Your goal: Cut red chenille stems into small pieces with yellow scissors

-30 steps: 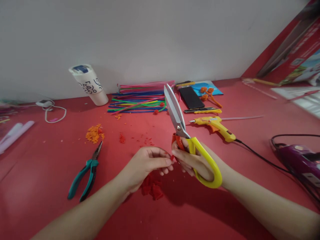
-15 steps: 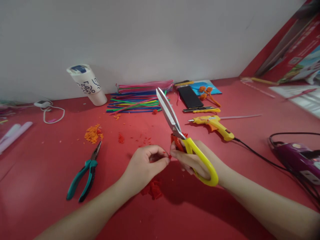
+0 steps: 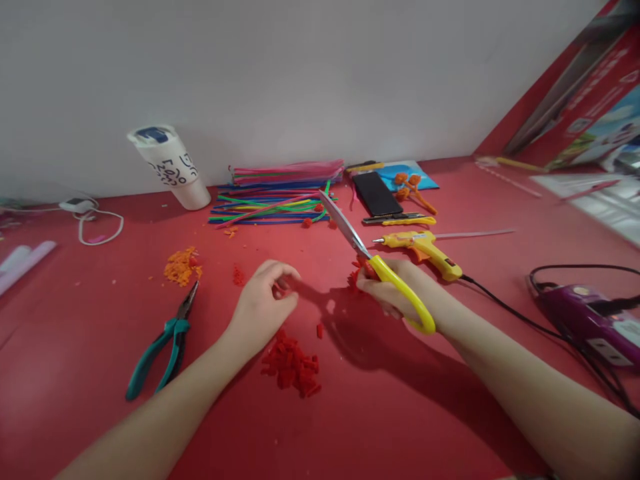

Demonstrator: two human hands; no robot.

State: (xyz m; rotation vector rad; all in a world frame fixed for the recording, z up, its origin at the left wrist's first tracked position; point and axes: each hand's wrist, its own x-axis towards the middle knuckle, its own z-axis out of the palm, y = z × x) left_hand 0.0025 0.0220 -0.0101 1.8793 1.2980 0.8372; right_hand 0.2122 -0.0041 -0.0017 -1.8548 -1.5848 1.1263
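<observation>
Gripping yellow-handled scissors in right hand, above worktop, with long silver blades aimed toward far edge. Frilly red piece at same fingers. With left hand, narrow thumb-to-forefinger gap, just beside heaped red snippets: short, flat, well off far edge. Loose between hands: single snippet.

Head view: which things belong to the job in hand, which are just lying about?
Apparently in the job:
yellow-handled metal scissors, in the right hand
loose red material, at that hand
pile of small red pieces, near the left hand

Probably lying about, in neither hand:
teal-handled pliers
yellow corded glue gun
flat black phone
white lidded tumbler
</observation>
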